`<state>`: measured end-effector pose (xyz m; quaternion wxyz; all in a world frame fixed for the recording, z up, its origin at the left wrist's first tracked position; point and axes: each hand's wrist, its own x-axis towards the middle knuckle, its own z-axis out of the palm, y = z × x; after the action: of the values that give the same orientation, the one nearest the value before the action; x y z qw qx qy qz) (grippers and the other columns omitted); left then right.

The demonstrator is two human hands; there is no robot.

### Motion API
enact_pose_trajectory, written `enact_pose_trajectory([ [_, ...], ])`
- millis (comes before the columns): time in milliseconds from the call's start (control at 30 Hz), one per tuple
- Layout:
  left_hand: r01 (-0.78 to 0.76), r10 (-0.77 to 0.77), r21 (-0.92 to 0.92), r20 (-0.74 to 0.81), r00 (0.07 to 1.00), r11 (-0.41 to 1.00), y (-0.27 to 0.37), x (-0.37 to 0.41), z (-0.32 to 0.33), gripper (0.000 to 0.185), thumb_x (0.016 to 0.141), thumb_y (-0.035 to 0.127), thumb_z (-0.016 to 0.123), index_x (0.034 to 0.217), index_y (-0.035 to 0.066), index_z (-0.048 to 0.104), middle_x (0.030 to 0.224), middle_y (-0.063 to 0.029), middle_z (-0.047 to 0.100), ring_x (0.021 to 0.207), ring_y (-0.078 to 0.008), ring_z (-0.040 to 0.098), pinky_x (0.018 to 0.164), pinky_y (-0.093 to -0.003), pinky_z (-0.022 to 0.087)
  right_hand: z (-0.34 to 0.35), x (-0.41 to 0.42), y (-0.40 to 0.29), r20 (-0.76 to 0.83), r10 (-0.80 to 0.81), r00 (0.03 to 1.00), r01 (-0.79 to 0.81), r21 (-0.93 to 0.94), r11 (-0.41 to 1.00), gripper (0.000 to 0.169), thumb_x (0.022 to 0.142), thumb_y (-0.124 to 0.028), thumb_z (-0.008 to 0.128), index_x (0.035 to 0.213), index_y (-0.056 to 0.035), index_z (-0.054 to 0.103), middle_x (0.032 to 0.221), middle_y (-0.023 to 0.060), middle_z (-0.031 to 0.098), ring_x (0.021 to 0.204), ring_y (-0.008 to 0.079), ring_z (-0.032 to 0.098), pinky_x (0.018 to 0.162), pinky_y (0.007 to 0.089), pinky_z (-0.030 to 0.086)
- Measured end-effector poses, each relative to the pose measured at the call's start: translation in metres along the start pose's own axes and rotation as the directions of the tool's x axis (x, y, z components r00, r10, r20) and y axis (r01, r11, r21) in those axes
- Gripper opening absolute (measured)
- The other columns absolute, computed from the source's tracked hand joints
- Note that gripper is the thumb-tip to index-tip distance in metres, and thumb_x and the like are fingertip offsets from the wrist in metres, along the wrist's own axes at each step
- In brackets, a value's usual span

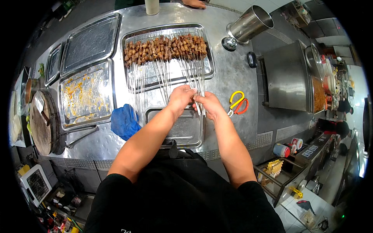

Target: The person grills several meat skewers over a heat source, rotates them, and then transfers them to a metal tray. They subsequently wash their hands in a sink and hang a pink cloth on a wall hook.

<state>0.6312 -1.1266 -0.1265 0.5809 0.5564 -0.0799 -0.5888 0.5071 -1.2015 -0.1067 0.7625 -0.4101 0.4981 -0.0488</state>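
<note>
Metal skewers of browned meat chunks (pixel 166 49) lie side by side in a rectangular steel tray (pixel 212 62), their bare ends pointing towards me over its near rim. My left hand (pixel 183 97) holds some of the bare skewer ends at the right side of the row. Beside it, my right hand (pixel 209 104) is closed around the lower ends of the same bundle. The fingers of both hands nearly meet. Below my hands sits an empty steel tray (pixel 186 125). A crumpled blue cloth or bag (pixel 124 122) touches the skewer ends on the left.
Scissors with yellow and red handles (pixel 239 102) lie to the right. A steel cylinder (pixel 250 24), a call bell (pixel 229 44) and a cup (pixel 152 7) stand farther back, near another person's hand (pixel 194 3). Left are an oily tray (pixel 86 93), tongs (pixel 81 137) and a round chopping block (pixel 43 125).
</note>
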Motion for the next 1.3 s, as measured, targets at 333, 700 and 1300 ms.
enact_pose_trajectory([
  [333,0.087,-0.089,-0.030,-0.080,0.993,0.996,-0.009,0.013,-0.002,0.011,0.085,0.008,0.063,0.093,0.001,0.062,0.079,-0.0042,0.062,0.065,-0.0109,0.058,0.058,-0.0231,0.049,-0.008,0.006,-0.003,-0.010,-0.042,0.999,0.041,-0.103,0.994,0.016,0.082,-0.006,0.060,0.096,0.0005,0.058,0.082,0.0088,0.064,0.062,0.0136,0.060,0.050,0.0253,0.048],
  [700,0.113,-0.125,-0.183,-0.054,0.991,0.977,-0.012,0.016,0.003,0.013,0.090,0.018,0.056,0.082,0.007,0.056,0.070,0.0034,0.052,0.056,-0.0053,0.043,0.047,-0.0215,0.034,-0.015,0.010,0.002,-0.012,-0.034,0.999,0.033,-0.034,0.999,0.014,0.083,-0.007,0.061,0.095,-0.0002,0.057,0.078,0.0076,0.063,0.061,0.0136,0.060,0.048,0.0254,0.046],
  [1300,0.098,-0.102,-0.118,-0.028,0.994,0.988,-0.009,0.019,0.004,0.013,0.088,0.019,0.059,0.089,0.005,0.058,0.073,-0.0003,0.052,0.055,-0.0078,0.041,0.048,-0.0219,0.034,-0.012,0.010,-0.007,-0.067,0.051,0.996,-0.055,-0.051,0.997,0.011,0.084,-0.009,0.060,0.092,-0.0025,0.058,0.072,0.0050,0.060,0.059,0.0140,0.059,0.049,0.0258,0.049],
])
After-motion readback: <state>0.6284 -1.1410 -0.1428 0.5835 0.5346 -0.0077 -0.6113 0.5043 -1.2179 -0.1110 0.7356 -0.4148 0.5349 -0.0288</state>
